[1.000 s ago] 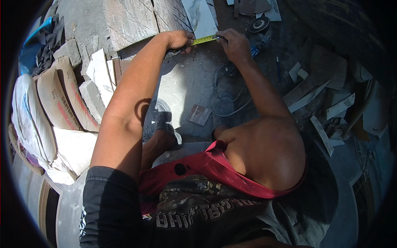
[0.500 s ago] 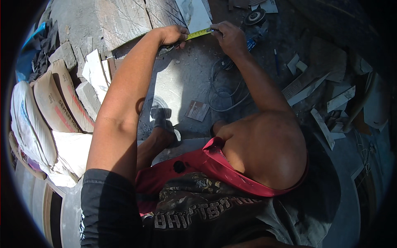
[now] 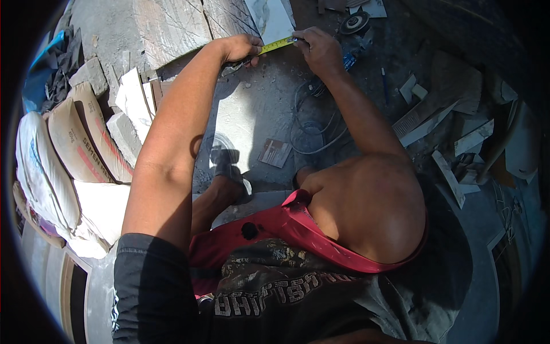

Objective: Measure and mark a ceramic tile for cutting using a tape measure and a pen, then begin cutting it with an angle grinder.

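Comparing the current view with those just before it, I register only a slight shift of the whole picture: the hands and the items on the floor (image 3: pixel 258 117) move in it nearly together, and the length of yellow tape (image 3: pixel 277 45) exposed between the hands stays about the same. I read this as mostly head motion, with the tape held steady. The left hand (image 3: pixel 240 50) is closed on the tape's left end; a dark-grey piece (image 3: pixel 231 69) shows beneath that hand, and I cannot tell whether it is the tape's case. The right hand (image 3: pixel 321 53) is narrowed to a pinch at the tape's other end, thumb and fingers together. The tape thus lies between the two hands, out ahead of the body, rising slightly toward the right hand. It runs along the near edge of the white tile (image 3: pixel 271 20); contact with that edge cannot be confirmed from this angle. Surrounding items: stone slabs (image 3: pixel 172 33) beyond the left hand, the grinder (image 3: pixel 356 43) just to the right of the right hand, its cable (image 3: pixel 310 152) looped on the floor nearer the feet, beside a small tile (image 3: pixel 275 153).
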A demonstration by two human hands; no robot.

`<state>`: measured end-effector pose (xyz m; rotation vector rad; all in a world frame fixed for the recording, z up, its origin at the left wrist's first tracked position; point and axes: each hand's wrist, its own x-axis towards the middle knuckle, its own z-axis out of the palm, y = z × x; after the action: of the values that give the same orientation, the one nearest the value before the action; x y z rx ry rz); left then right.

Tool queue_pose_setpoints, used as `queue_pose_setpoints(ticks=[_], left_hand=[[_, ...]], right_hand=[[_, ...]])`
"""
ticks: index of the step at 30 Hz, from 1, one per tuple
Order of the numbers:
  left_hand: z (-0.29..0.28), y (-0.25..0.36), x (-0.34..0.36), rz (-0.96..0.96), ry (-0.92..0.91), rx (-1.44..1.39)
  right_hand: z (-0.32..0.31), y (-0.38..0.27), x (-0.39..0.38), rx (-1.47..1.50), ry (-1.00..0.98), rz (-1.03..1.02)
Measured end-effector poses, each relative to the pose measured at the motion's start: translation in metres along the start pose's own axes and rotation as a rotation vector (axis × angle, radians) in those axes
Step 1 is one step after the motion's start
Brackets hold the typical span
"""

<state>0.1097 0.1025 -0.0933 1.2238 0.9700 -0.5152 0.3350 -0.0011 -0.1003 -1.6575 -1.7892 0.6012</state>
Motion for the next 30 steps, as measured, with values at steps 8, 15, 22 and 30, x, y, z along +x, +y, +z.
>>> queue_pose_setpoints(ticks=[8, 15, 22, 30], left_hand=[[0.0008, 0.0014, 0.0, 0.009, -0.001, 0.06], [-0.0003, 0.0011, -0.0009, 0.009, -0.007, 0.032], [0.0023, 0.0026, -0.002, 0.009, 0.004, 0.055], [0.0028, 0.0062, -0.0058, -0.004, -0.001, 0.062]], right_hand=[[-0.0046, -0.0039, -0.0022, 0.016, -0.024, -0.022], [-0.001, -0.0012, 0.0021, 0.016, -0.005, 0.004], [-0.0034, -0.0036, -0.0036, 0.023, -0.032, 0.003], [-0.0028, -0.0024, -0.0042, 0.004, -0.018, 0.004]])
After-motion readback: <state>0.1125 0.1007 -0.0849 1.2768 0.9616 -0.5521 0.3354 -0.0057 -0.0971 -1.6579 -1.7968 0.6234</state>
